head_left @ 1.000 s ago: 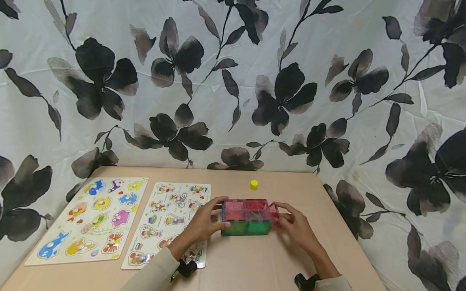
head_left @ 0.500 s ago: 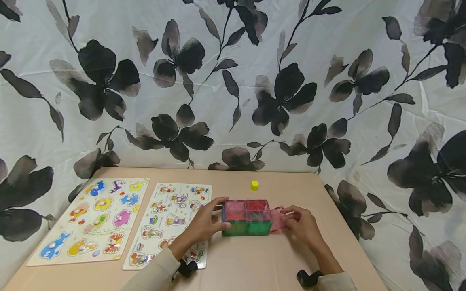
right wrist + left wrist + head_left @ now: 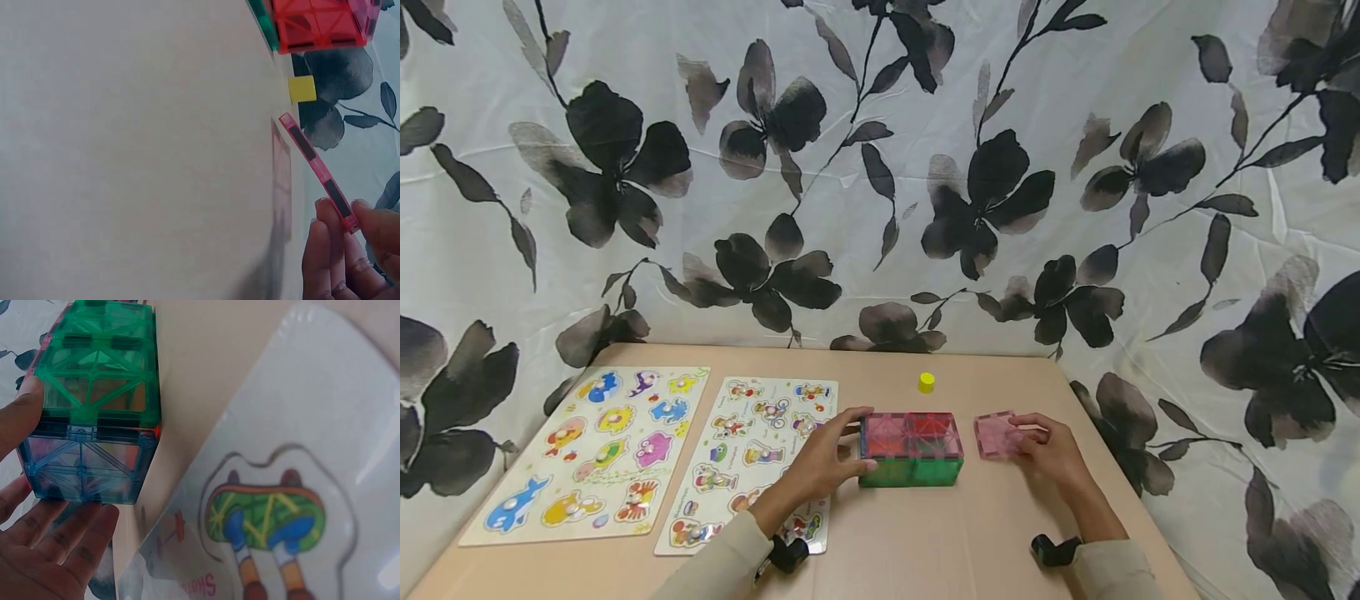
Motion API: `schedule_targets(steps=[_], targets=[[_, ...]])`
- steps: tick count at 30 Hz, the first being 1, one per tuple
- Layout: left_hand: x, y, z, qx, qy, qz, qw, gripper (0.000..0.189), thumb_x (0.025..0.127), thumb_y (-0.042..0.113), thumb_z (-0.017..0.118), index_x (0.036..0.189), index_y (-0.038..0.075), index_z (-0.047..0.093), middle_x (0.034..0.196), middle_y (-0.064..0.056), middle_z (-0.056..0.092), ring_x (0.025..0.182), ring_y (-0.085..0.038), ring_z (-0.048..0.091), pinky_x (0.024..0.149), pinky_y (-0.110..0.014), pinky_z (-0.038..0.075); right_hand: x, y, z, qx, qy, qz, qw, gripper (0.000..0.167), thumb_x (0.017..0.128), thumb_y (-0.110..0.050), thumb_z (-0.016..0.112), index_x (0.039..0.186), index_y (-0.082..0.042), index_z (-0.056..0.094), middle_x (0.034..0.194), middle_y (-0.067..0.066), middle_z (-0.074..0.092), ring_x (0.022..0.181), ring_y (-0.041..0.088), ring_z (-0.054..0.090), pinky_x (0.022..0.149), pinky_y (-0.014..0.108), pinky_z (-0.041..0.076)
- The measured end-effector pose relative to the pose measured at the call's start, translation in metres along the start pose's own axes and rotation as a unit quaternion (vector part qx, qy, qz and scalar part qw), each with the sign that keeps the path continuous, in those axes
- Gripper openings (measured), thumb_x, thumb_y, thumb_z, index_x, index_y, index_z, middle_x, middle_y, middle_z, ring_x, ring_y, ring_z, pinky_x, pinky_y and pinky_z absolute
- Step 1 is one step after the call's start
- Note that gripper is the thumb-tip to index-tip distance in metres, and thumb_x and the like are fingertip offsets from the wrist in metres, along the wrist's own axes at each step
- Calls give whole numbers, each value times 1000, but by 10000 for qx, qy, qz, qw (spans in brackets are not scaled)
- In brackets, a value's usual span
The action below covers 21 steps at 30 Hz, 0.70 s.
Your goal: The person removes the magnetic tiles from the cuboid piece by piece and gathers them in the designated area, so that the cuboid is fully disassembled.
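A box of see-through magnetic tiles (image 3: 912,450) stands on the table, red on top and green along its front. Its left end is blue in the left wrist view, where the green side (image 3: 94,378) also shows. My left hand (image 3: 822,457) holds the box at that end, thumb on the green side and fingers by the blue tile (image 3: 87,465). To the right of the box, apart from it, my right hand (image 3: 1054,450) pinches a pink square magnetic tile (image 3: 992,435) by its edge. The right wrist view shows this tile (image 3: 317,170) edge-on between thumb and fingers.
Two picture boards lie on the left of the table: one with sea animals (image 3: 643,404), one with small figures (image 3: 718,475). A small yellow cylinder (image 3: 927,382) stands behind the box. Floral cloth (image 3: 865,217) hangs behind the table (image 3: 925,550).
The pink tile has come away from the box's right end and moved right in my right hand. My left hand and the box have stayed in place.
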<state>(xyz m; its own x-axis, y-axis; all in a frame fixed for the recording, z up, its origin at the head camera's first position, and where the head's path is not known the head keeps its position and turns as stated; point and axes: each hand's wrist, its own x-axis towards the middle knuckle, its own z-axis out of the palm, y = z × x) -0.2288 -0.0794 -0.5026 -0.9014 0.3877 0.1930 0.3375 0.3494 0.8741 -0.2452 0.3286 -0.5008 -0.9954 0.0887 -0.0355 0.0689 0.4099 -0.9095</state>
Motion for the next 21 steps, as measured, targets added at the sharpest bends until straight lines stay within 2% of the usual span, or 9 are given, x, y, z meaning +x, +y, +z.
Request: schedule_targets(steps=[8, 16, 21], targets=[[-1, -1, 0, 52, -9, -27, 10000, 81, 89, 18, 88, 158, 23, 46, 158, -9, 56, 144, -36, 57, 109, -50, 58, 9, 6, 1, 235, 5, 525, 9983, 33, 104, 7, 59, 136, 4, 65, 109, 21, 78, 88, 19, 74, 77, 29, 68], [1, -1, -2, -257, -232, -98, 9994, 82, 90, 11, 85, 160, 23, 43, 160, -17, 53, 142, -47, 56, 111, -54, 56, 19, 4, 7, 528, -217, 601, 9966, 35, 105, 3, 60, 139, 4, 63, 114, 23, 77, 87, 19, 75, 78, 29, 68], [2, -2, -3, -218, -263, -58, 9994, 82, 89, 13, 85, 159, 24, 44, 159, -18, 54, 141, -48, 57, 111, -53, 56, 27, 0, 11, 657, -311, 580, 9957, 36, 105, 2, 61, 141, 4, 62, 112, 21, 78, 86, 17, 74, 78, 28, 67]])
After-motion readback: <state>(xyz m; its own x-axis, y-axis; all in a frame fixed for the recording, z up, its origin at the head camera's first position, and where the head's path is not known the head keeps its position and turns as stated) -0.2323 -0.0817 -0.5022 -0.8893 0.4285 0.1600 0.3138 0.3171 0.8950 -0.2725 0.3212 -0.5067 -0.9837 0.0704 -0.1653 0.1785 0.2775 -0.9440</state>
